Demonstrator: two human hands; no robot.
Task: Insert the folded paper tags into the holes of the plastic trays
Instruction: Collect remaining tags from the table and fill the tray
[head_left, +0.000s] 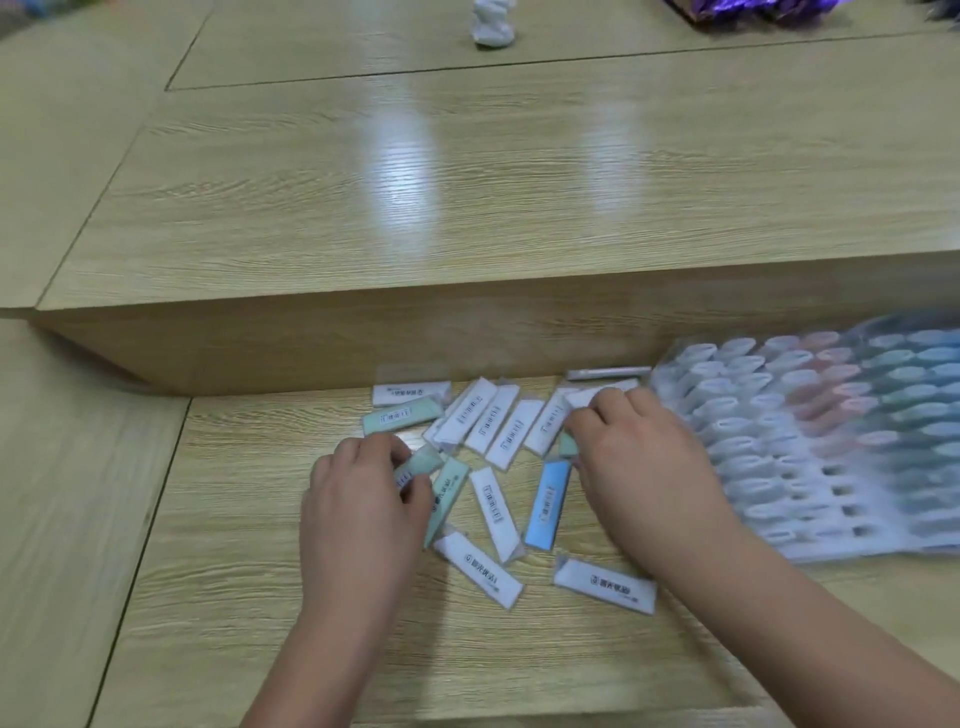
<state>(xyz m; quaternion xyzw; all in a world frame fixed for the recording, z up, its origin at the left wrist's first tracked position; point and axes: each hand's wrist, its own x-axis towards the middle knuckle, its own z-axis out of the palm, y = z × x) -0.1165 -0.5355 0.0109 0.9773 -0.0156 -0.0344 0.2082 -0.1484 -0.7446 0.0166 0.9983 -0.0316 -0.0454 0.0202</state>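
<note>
Left hand (363, 499) is wrapped round a pale green folded paper tag (417, 464), thumb and fingertips pinching it, printed end poking out toward the pile. Right hand (641, 457) sits knuckles up, fingers curled down on a white folded paper tag (597, 395) at the far right corner of the pile. It's blurred there, so I can't tell whether that tag is off the surface.

Between the two hands lie the scattered folded paper tags (496, 512). They are slim rectangles in clear sleeves, mostly white, a few pale green, and one light blue tag (548, 501). Each carries a small black printed box, and several overlap in a fan.

Just right of the right hand lies the clear plastic tray (810, 543). Its far rows of holes are packed with upright folded tags in white, pink, green and blue, and its near rows show open slots. The tray runs out of view on the right.

All this sits on the lower level of the light wood-grain worktop (260, 597). The raised wooden step (363, 343) stands right behind the pile, and the farthest tags lie close to its foot. So there is a wall at the back, the tray on the right, and open wood to the left and on the near side.
</note>
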